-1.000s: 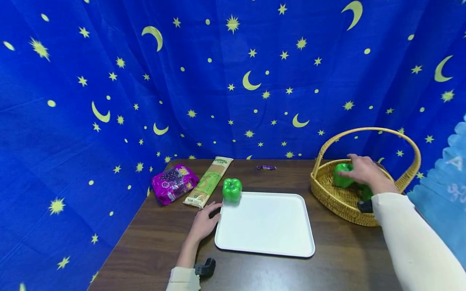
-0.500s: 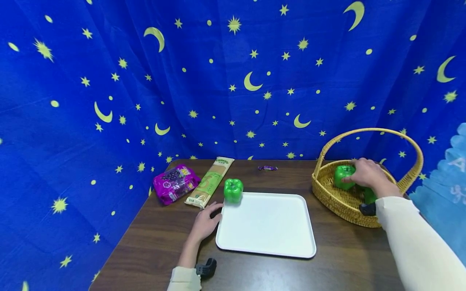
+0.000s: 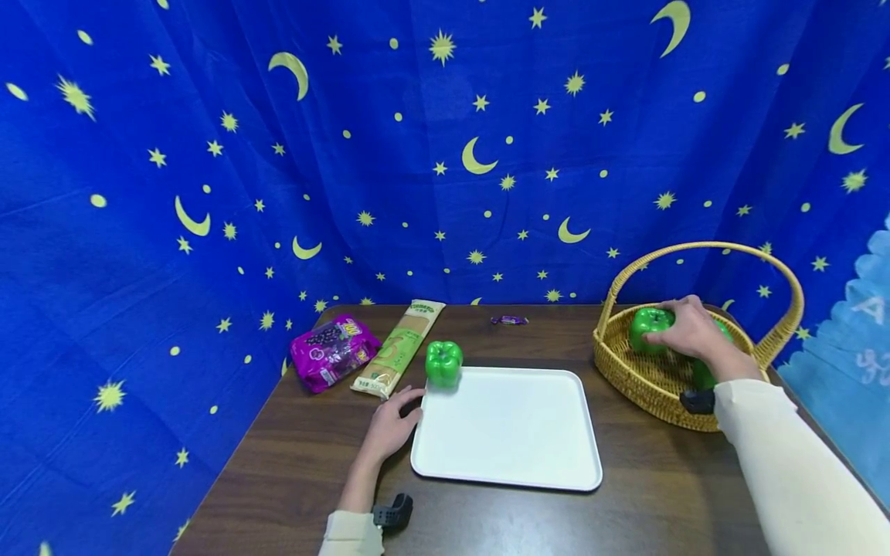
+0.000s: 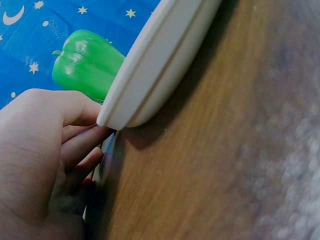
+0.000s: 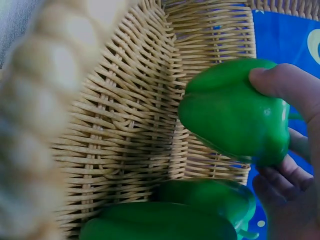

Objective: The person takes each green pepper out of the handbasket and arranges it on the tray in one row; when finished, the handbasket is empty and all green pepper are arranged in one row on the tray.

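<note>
In the head view my right hand [image 3: 690,328] reaches into the wicker basket [image 3: 633,386] and grips a green bell pepper [image 3: 647,328]. The right wrist view shows thumb and fingers on opposite sides of this held pepper [image 5: 230,110], tilted above two more green bell peppers [image 5: 160,222] lying lower in the basket. My left hand [image 3: 391,423] holds the left edge of the white tray [image 3: 507,432]; up close, its fingers meet at the tray's rim [image 4: 135,75]. Another green bell pepper [image 3: 443,363] stands on the tray's far left corner.
Left of the tray lie a purple grape-print bag [image 3: 334,351] and a long pack of noodles [image 3: 399,347]. A small purple wrapped candy [image 3: 510,320] sits at the back. The basket's tall handle [image 3: 702,245] arches over the right hand. A blue star-patterned curtain [image 3: 417,193] hangs behind.
My right hand has closed on the bell pepper in the basket, and the pepper has shifted slightly left and up. My left hand and the tray stay in place.
</note>
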The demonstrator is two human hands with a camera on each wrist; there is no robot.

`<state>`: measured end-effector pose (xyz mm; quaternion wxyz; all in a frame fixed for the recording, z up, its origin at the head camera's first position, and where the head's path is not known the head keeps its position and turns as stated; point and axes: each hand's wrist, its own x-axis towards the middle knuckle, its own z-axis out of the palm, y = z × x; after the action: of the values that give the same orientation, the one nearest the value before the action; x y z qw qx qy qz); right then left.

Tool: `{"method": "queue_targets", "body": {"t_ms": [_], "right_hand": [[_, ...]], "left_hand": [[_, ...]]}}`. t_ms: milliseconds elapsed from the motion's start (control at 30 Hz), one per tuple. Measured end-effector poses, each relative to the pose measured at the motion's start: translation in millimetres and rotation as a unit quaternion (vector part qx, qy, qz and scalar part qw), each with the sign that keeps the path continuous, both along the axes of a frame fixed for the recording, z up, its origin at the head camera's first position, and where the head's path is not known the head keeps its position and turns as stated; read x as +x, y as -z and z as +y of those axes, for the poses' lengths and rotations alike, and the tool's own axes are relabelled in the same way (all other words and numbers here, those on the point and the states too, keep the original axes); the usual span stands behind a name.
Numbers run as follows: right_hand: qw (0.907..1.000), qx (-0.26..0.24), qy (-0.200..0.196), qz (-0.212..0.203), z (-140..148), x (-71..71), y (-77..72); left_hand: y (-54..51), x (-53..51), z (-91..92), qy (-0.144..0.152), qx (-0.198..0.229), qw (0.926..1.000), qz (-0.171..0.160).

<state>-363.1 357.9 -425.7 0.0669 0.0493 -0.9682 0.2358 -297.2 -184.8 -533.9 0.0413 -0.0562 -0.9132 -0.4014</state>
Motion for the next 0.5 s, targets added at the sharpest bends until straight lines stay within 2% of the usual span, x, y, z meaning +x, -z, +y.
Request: {"method": "queue_targets", "body": {"t_ms": [267,500], "right_hand": [[0.9997,-0.015,-0.004,0.019,4.5,-0.9,1.7],[0.9997,-0.021,-0.005,0.01,2.1,1.7,1.5]], "left_hand": [[-0.5,-0.3,0.8,-0.003,0.008,1.0,-0.002],[-0.8,-0.3,0.5,-0.003,0.011,0.9999,-0.007]]}}
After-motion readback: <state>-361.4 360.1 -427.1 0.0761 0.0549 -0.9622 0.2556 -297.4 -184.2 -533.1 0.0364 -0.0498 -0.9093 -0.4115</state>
